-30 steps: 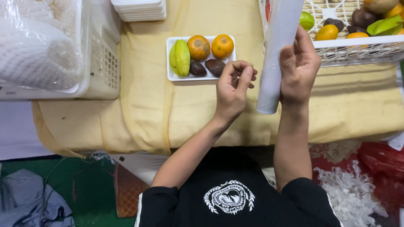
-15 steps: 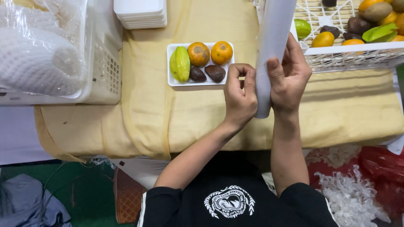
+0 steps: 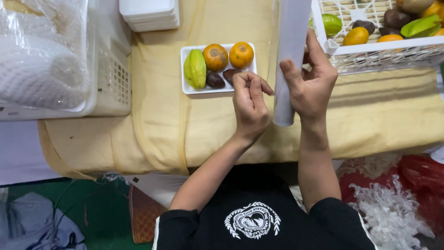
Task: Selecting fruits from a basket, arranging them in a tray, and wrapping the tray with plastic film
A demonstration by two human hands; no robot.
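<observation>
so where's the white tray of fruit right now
In the head view the white tray sits on the yellow cloth, just beyond the left hand, left of the roll.

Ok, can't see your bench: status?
Right hand grips white roll. Left hand pinched beside it, over fruit tray. Nothing between.
</observation>
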